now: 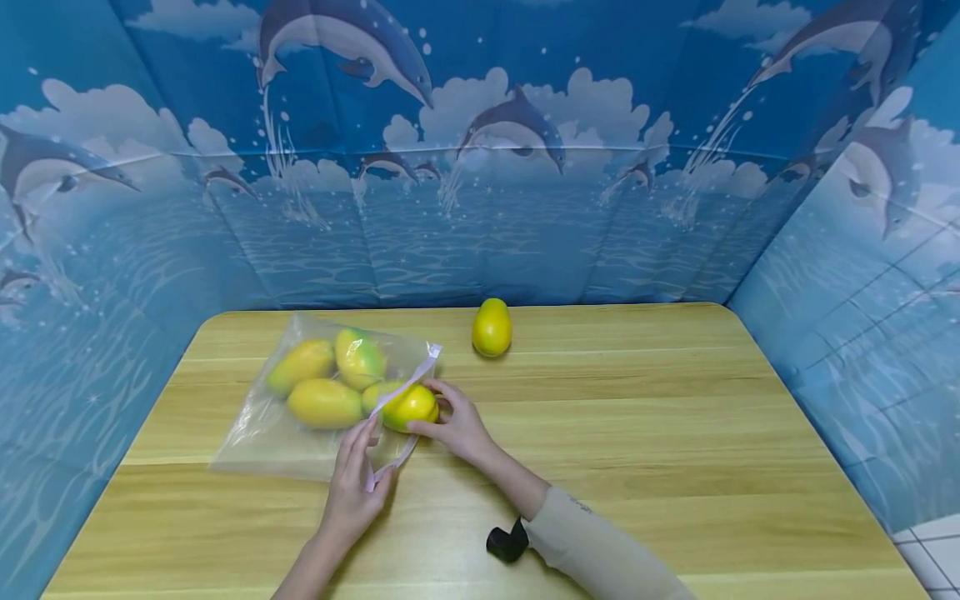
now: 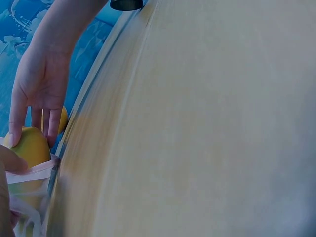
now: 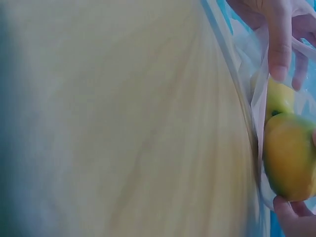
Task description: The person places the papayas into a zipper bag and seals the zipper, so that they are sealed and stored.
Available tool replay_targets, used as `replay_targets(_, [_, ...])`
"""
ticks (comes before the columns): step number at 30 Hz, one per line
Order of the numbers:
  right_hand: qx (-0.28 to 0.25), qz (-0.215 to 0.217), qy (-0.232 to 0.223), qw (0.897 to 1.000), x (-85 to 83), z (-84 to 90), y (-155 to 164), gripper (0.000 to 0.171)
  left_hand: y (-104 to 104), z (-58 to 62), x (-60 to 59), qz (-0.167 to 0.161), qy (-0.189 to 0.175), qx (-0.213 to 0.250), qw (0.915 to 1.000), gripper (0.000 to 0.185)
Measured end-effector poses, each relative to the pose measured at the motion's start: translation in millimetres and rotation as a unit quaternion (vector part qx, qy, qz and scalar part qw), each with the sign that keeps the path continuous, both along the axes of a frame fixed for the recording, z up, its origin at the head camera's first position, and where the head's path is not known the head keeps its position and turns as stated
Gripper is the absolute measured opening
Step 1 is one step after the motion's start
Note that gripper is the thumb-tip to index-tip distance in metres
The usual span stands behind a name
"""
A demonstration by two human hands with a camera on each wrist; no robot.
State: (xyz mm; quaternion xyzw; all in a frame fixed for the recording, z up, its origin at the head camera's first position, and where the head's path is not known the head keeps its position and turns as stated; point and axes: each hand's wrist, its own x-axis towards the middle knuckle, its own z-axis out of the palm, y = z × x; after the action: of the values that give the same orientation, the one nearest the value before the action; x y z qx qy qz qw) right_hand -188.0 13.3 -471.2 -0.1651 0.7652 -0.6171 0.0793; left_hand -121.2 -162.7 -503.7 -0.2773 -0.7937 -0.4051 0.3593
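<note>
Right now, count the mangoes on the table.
5: three inside the bag, at; one at its mouth, held by the right hand; one loose.

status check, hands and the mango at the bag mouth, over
Left hand pinches bag rim. Right hand grips mango at the mouth. Three mangoes inside; nothing in the way.

Both hands are bare, no gloves, rings or a watch that I can spot. The right arm [image 1: 592,542] wears a snug beige sleeve [image 1: 600,550] ending a bit above the wrist, with a tiny dark marking near the cuff. A small black strap thing [image 1: 507,542] hangs off it there. The left forearm [image 1: 315,558] is uncovered as far as shows.
</note>
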Motion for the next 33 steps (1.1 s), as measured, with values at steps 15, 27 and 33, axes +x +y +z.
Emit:
replay_targets(15, [0.001,0.03,-0.029,0.999,9.5,30.1,-2.6,0.057,0.3,1.6,-0.2,-0.009,0.001,0.006,0.9999,0.081])
replay_targets(27, [0.021,0.062,-0.021,0.998,-8.9,-6.8,-13.0,0.061,-0.6,0.6,-1.3,-0.008,0.001,0.005,1.0,0.081])
replay_targets(33, [0.005,0.056,-0.041,0.998,-12.6,-6.5,-14.3,0.055,-0.7,2.1,-0.1,-0.005,-0.001,0.003,1.0,0.082])
